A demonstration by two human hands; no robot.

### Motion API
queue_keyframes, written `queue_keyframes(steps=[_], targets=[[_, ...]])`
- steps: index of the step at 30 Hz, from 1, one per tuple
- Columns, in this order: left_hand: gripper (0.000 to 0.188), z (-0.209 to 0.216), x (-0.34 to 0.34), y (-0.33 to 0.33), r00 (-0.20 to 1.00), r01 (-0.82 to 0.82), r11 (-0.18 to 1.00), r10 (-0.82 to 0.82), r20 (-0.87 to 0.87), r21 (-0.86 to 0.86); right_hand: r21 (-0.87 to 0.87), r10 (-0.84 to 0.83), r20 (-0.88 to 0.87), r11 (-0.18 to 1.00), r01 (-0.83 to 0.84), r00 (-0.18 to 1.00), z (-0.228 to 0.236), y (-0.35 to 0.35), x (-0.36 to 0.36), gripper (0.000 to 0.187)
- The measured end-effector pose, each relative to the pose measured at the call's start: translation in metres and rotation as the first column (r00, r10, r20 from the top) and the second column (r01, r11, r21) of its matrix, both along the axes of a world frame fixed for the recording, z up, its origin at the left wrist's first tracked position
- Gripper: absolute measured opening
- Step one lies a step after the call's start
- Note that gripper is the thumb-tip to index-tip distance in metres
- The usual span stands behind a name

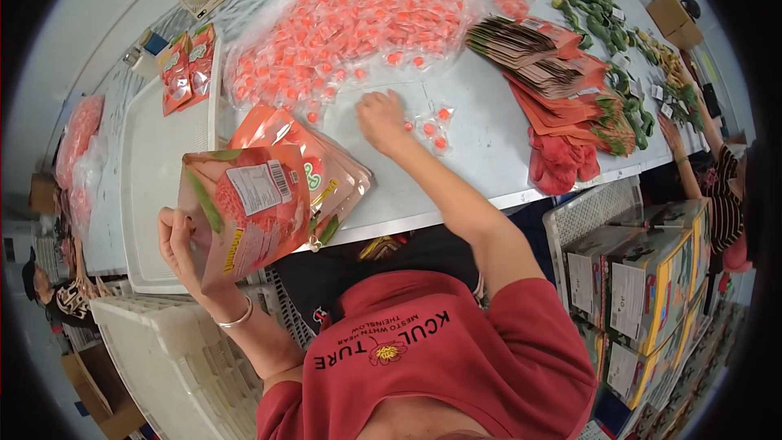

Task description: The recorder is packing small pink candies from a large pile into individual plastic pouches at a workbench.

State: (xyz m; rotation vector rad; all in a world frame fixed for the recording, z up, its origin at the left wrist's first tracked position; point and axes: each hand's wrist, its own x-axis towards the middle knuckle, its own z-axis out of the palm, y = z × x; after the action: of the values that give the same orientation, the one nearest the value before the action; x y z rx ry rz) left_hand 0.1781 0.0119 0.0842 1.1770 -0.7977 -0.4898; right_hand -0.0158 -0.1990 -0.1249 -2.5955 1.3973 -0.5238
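Note:
My left hand (181, 246) grips a printed stand-up pouch (259, 216) by its lower left edge. This pouch is tilted, with a white label and barcode towards me. Under and behind it lies a fanned stack of similar orange-red pouches (336, 165) near the table's front edge. My right hand (380, 121) rests over the table with its fingers curled in; whatever they hold, if anything, is hidden. Beside it lie a few small clear packets with red-orange round pieces (440, 143). A large heap of the same packets (358, 24) sits on clear plastic sheeting just beyond.
To the left stands a shallow white tray (147, 195) with two red pouches (189, 69) at its far end. More stacked pouches (529, 57) and a crumpled red bundle (562, 161) lie right. Green pepper-shaped items (599, 20) lie behind. Crates and boxes (635, 285) flank me; other people work at both sides.

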Motion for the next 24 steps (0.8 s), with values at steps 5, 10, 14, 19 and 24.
queue_keyframes(steps=[5,10,14,19,24], targets=[[0.022,-0.01,0.007,-0.002,0.997,0.054,0.998,-0.051,-0.059,0.042,0.472,-0.25,0.548,0.88,-0.047,0.798,0.034,-0.004,-0.089,0.026],[0.022,-0.008,0.007,-0.002,0.998,0.062,0.998,-0.062,-0.032,0.009,0.36,-0.215,0.788,0.921,-0.149,0.577,0.098,-0.059,-0.159,0.025],[0.021,-0.011,0.018,0.003,1.0,0.026,1.0,-0.026,-0.016,-0.006,0.434,-0.214,0.743,0.876,-0.213,0.634,0.107,-0.072,-0.152,0.024],[0.021,-0.012,0.026,0.014,1.0,0.003,1.0,-0.003,0.026,0.016,0.373,-0.173,0.7,0.916,-0.148,0.693,0.064,-0.114,-0.133,0.025],[0.022,-0.011,0.017,0.009,0.998,0.051,0.997,-0.053,0.034,0.054,-0.05,-0.119,0.135,0.991,0.127,0.984,0.0,-0.132,-0.105,0.037]])
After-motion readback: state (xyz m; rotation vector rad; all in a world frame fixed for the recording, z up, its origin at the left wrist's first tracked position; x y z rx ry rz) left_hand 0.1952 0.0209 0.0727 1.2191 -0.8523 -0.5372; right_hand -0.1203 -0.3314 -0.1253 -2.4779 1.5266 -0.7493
